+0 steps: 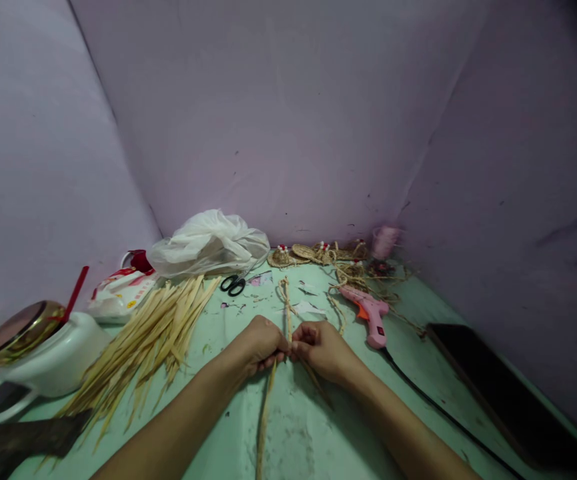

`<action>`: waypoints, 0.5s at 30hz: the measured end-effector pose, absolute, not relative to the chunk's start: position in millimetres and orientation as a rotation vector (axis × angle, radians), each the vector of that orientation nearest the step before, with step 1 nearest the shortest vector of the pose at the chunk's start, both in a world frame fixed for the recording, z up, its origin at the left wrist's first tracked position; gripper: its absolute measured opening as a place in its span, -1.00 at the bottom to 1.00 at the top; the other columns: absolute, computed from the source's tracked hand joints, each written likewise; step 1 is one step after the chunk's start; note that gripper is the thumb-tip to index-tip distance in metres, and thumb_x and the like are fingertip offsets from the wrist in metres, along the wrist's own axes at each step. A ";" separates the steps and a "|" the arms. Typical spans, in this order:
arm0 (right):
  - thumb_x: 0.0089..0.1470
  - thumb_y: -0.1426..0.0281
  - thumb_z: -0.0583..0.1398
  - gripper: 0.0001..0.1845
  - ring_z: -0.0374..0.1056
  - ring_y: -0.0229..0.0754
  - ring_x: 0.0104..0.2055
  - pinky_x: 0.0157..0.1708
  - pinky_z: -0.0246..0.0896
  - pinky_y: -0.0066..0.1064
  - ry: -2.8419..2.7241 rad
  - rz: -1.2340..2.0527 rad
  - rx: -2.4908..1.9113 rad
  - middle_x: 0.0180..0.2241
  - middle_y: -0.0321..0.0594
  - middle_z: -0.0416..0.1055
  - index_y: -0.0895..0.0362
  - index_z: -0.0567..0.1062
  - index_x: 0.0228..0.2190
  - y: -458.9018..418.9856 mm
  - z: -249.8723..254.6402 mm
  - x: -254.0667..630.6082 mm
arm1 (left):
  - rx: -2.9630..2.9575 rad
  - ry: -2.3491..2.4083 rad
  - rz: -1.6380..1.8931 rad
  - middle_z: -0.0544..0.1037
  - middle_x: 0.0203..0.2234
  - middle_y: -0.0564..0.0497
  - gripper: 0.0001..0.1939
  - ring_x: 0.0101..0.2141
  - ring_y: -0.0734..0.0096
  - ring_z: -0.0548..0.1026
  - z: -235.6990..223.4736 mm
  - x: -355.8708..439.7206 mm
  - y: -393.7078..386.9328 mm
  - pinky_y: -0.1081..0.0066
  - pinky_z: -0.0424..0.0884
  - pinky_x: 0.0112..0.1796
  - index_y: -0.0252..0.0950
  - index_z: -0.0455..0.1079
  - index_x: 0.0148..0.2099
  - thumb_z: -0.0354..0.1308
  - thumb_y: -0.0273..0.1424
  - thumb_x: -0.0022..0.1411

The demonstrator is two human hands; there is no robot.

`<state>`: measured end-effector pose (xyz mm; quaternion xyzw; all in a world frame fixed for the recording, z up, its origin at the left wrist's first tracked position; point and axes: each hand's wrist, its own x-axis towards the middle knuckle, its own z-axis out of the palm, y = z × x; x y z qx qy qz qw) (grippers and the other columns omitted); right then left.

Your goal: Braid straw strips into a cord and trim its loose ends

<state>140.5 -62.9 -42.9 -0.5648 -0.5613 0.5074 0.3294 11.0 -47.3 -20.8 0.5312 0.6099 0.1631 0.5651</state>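
A straw braid (289, 313) runs away from me over the green table, with a looped, knotted far end. My left hand (264, 343) pinches it from the left side. Close against it, my right hand (318, 348) pinches the braid from the right, the fingertips of both hands nearly touching. One long loose strand (264, 420) trails from the hands toward me, and a shorter strand (319, 383) sticks out under my right hand. What lies between the fingertips is partly hidden.
Dried straw strips (153, 340) lie left, near a white mug (58, 360) with a lid. Black-handled scissors (233, 285), a white plastic bag (213, 243) and woven sandals (313, 253) are at the back. Right are a pink glue gun (371, 317), its cord (438, 403) and a dark flat slab (498, 393).
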 end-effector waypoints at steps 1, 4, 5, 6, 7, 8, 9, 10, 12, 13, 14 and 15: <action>-0.31 0.54 0.16 -0.93 0.18 -0.29 -0.57 -0.55 -0.07 -0.46 -1.509 1.226 -1.527 -0.69 -0.32 0.31 0.15 0.36 -0.68 -64.4 -41.2 140.7 | 1.254 1.461 0.417 0.12 -0.94 0.16 -0.83 -0.87 0.67 0.00 -22.1 12.7 -47.9 0.56 -0.14 -0.80 -0.36 0.17 -0.76 0.04 -0.56 -0.21; -0.33 0.56 0.16 -0.89 0.12 -0.26 -0.56 -0.54 -0.19 -0.42 -1.596 0.947 -1.672 -0.69 -0.28 0.28 0.13 0.38 -0.71 -70.7 -31.4 141.1 | 1.262 1.497 0.493 0.09 -0.96 0.17 -0.83 -0.87 0.69 -0.03 -23.7 17.5 -49.8 0.56 -0.19 -0.79 -0.35 0.14 -0.77 0.01 -0.60 -0.25; -0.33 0.55 0.16 -0.90 0.12 -0.25 -0.57 -0.55 -0.21 -0.41 -1.628 0.887 -1.716 -0.69 -0.26 0.28 0.13 0.39 -0.72 -73.1 -27.4 140.8 | 1.256 1.499 0.501 0.09 -0.95 0.17 -0.83 -0.87 0.69 -0.03 -23.2 18.6 -50.6 0.56 -0.19 -0.79 -0.35 0.14 -0.77 0.01 -0.59 -0.25; -0.32 0.54 0.16 -0.90 0.12 -0.25 -0.58 -0.55 -0.21 -0.40 -1.674 0.841 -1.751 -0.70 -0.24 0.29 0.13 0.40 -0.73 -75.4 -23.5 139.9 | 1.247 1.499 0.502 0.09 -0.96 0.17 -0.83 -0.87 0.68 -0.02 -22.4 19.3 -51.4 0.56 -0.19 -0.79 -0.35 0.14 -0.77 0.00 -0.59 -0.24; -0.31 0.52 0.16 -0.90 0.13 -0.24 -0.59 -0.56 -0.21 -0.40 -1.732 0.802 -1.777 -0.69 -0.21 0.32 0.13 0.41 -0.72 -77.8 -20.0 138.5 | 1.236 1.498 0.497 0.08 -0.96 0.16 -0.82 -0.87 0.67 -0.02 -21.3 19.6 -52.1 0.55 -0.19 -0.79 -0.35 0.13 -0.77 -0.01 -0.58 -0.24; -0.30 0.50 0.15 -0.90 0.14 -0.23 -0.59 -0.57 -0.21 -0.40 -1.794 0.766 -1.795 -0.68 -0.18 0.35 0.12 0.43 -0.71 -80.1 -17.0 136.5 | 1.224 1.491 0.488 0.07 -0.96 0.16 -0.81 -0.87 0.66 -0.02 -20.2 19.3 -52.7 0.55 -0.19 -0.79 -0.34 0.12 -0.78 -0.02 -0.57 -0.23; -0.28 0.49 0.14 -0.89 0.15 -0.22 -0.60 -0.58 -0.21 -0.40 -1.850 0.735 -1.804 -0.66 -0.16 0.38 0.12 0.45 -0.70 -82.5 -14.6 134.1 | 1.216 1.478 0.479 0.06 -0.97 0.15 -0.80 -0.87 0.66 -0.01 -19.2 18.6 -52.9 0.55 -0.19 -0.79 -0.34 0.11 -0.79 -0.04 -0.56 -0.23; -0.26 0.48 0.14 -0.88 0.16 -0.22 -0.60 -0.59 -0.21 -0.40 -1.898 0.704 -1.813 -0.64 -0.14 0.40 0.12 0.47 -0.68 -84.8 -12.9 131.4 | 1.213 1.457 0.472 0.06 -0.96 0.14 -0.80 -0.87 0.65 -0.01 -18.6 17.3 -52.7 0.55 -0.20 -0.79 -0.34 0.11 -0.79 -0.04 -0.56 -0.23; -0.23 0.46 0.13 -0.86 0.16 -0.22 -0.61 -0.60 -0.23 -0.39 -1.949 0.660 -1.831 -0.63 -0.12 0.42 0.12 0.49 -0.66 -88.9 -11.3 126.6 | 1.224 1.397 0.468 0.11 -0.94 0.13 -0.83 -0.86 0.66 0.00 -19.0 13.1 -50.9 0.55 -0.18 -0.79 -0.35 0.13 -0.78 -0.05 -0.55 -0.24; -0.23 0.46 0.13 -0.86 0.16 -0.22 -0.62 -0.60 -0.23 -0.39 -1.958 0.655 -1.832 -0.63 -0.12 0.42 0.12 0.50 -0.66 -90.2 -11.3 125.0 | 1.236 1.363 0.471 0.14 -0.92 0.13 -0.85 -0.86 0.67 0.00 -20.1 10.5 -49.3 0.55 -0.17 -0.78 -0.35 0.15 -0.77 -0.04 -0.55 -0.25; -0.23 0.46 0.14 -0.86 0.17 -0.23 -0.61 -0.59 -0.23 -0.39 -1.964 0.666 -1.816 -0.63 -0.13 0.42 0.12 0.51 -0.65 -90.7 -11.7 124.5 | 1.250 1.330 0.471 0.16 -0.90 0.14 -0.87 -0.85 0.68 0.01 -21.7 7.7 -47.4 0.55 -0.16 -0.78 -0.36 0.18 -0.75 -0.03 -0.54 -0.25; -0.24 0.47 0.14 -0.86 0.17 -0.23 -0.61 -0.59 -0.23 -0.40 -1.963 0.698 -1.789 -0.64 -0.15 0.41 0.11 0.51 -0.65 -90.3 -12.6 125.3 | 1.263 1.302 0.465 0.18 -0.89 0.14 -0.89 -0.85 0.69 0.01 -23.5 4.8 -45.3 0.55 -0.16 -0.78 -0.36 0.20 -0.73 -0.02 -0.53 -0.26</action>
